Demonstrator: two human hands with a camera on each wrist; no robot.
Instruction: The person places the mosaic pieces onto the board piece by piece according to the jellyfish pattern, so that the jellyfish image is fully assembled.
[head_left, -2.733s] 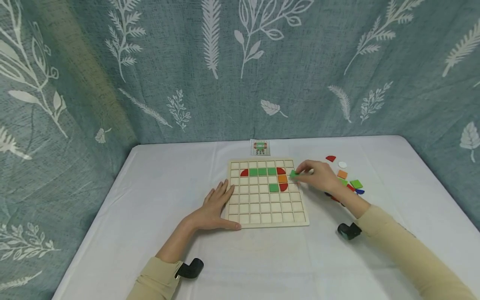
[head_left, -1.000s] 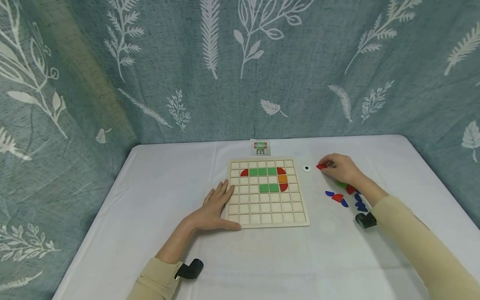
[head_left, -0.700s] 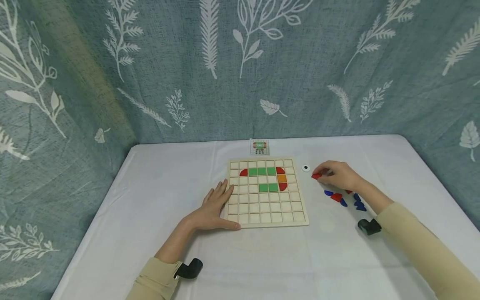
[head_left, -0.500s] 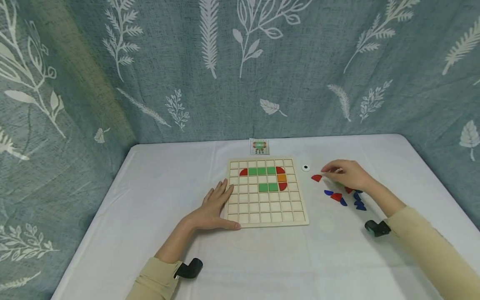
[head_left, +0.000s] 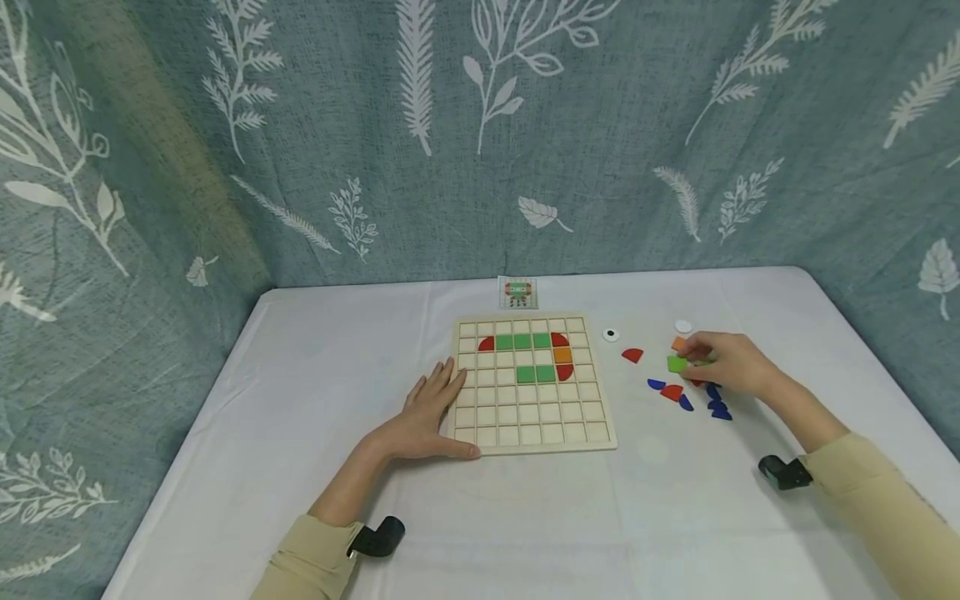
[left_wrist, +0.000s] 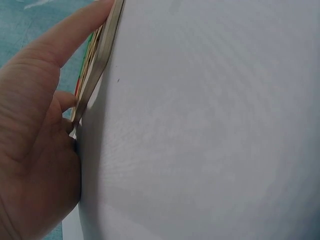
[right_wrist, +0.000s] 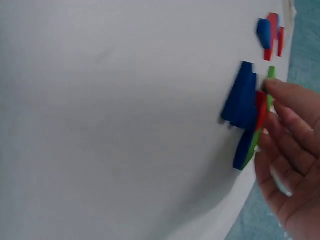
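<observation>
My left hand (head_left: 423,417) lies against the left side of a wooden grid board (head_left: 536,454), fingers spread on its edge and thumb at the near corner. The board holds green squares (head_left: 522,342), red quarter-round tiles and an orange square (head_left: 562,356). At the right, my right hand (head_left: 723,360) pinches a green square tile (head_left: 677,364) between thumb and fingers, low over the loose pieces. In the right wrist view, the thumb touches a green tile (right_wrist: 271,72) beside blue pieces (right_wrist: 242,97) and a red piece (right_wrist: 261,107). My hand partly covers another green tile.
A small pattern card (head_left: 518,292) lies behind the board. Between board and right hand are an eye disc (head_left: 611,335) and a red tile (head_left: 632,355). A white disc (head_left: 682,326), orange tile (head_left: 678,343) and several blue pieces (head_left: 720,410) lie around the hand. A curtain hangs behind the table.
A second green square has appeared in the board's lower row, and the eye disc stands beside the board. My right hand put down the red tile, then moved right to the green one. Left hand still.
</observation>
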